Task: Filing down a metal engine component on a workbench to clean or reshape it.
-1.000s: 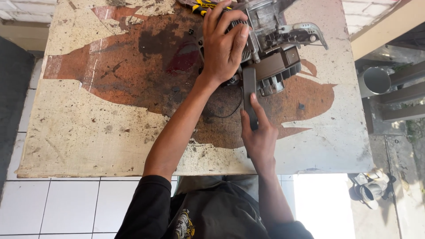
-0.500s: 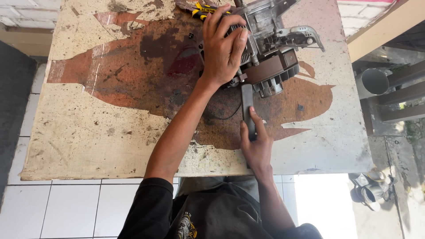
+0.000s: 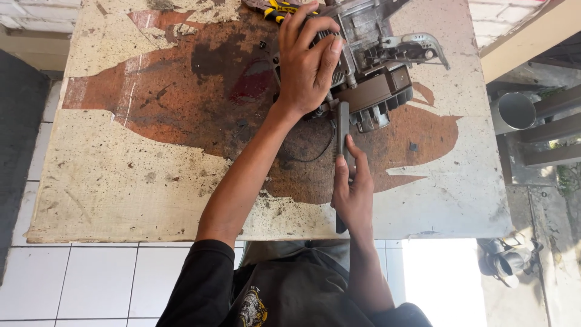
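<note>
A small grey engine block point(image 3: 369, 66) is seen lying at the far edge of the worn, rust-stained workbench point(image 3: 121, 181), somewhat right of the middle. The left hand point(image 3: 305, 66) is spread flat on top of it, fingers curled over its far side, so that the block is pressed down rather than lifted. A long dark flat tool point(image 3: 342, 130) is held in the right hand point(image 3: 352, 194), the fingers closed round its lower part and the index finger laid along the blade; its upper end is set against the near side of the engine, just below the finned cylinder part point(image 3: 378, 100). The tool's lower end reaches the near edge of the workbench. Yellow-handled pliers point(image 3: 278, 7) are seen at the far edge, just beside the left fingertips.

Compared with the frame a second ago, the right hand has been drawn back toward the near edge, and more of the tool's blade is exposed between hand and engine. The left hand's hold is unchanged.
</note>
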